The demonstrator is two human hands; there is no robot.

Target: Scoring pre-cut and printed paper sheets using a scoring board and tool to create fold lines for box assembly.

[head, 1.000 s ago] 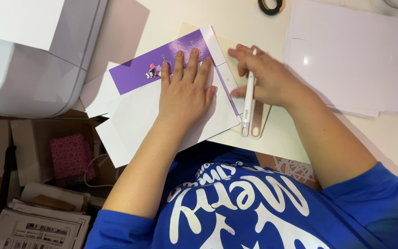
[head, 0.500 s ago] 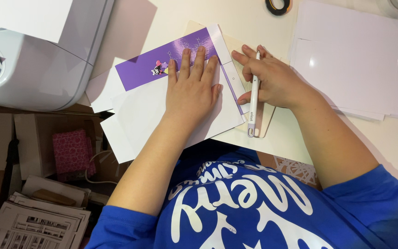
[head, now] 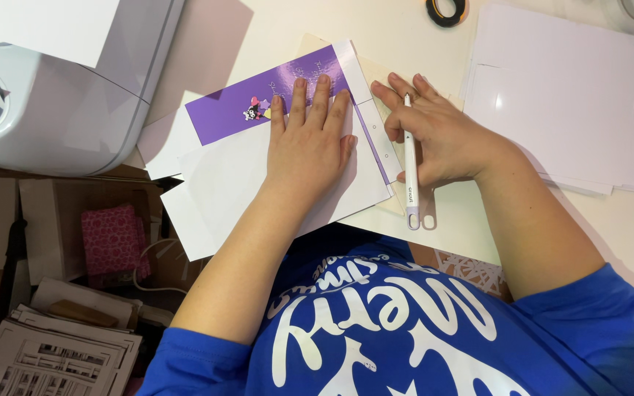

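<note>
- Purple and white card [head: 273, 103] lies flat on the table [head: 405, 29], its purple band toward the far side with a small cartoon sticker [head: 252, 110] on it.
- I see my left hand [head: 310, 143] pressed palm-down on that card, fingers straight and slightly spread, tips on the purple band; it grips nothing, it only pins the sheet.
- My right hand [head: 438, 136] is closed around a slim white pen tool [head: 411, 165], fingers wrapped on its upper half, the lower end sticking out toward me.
- The tool runs along the card's right edge, just beside a narrow white strip [head: 378, 139]; I cannot tell whether its tip touches the paper, as my fingers hide it.
- More white sheets [head: 207, 191] lie under the card, spreading left and toward me past the table edge.
- A stack of white sheets [head: 574, 95] sits to the right, well apart from my hands.
- A white cutting machine [head: 53, 110] stands at the left, and a black tape roll [head: 445, 11] lies at the far edge.
- Below the table at the left I see cardboard boxes [head: 45, 213] and a pink patterned pouch [head: 111, 238].
</note>
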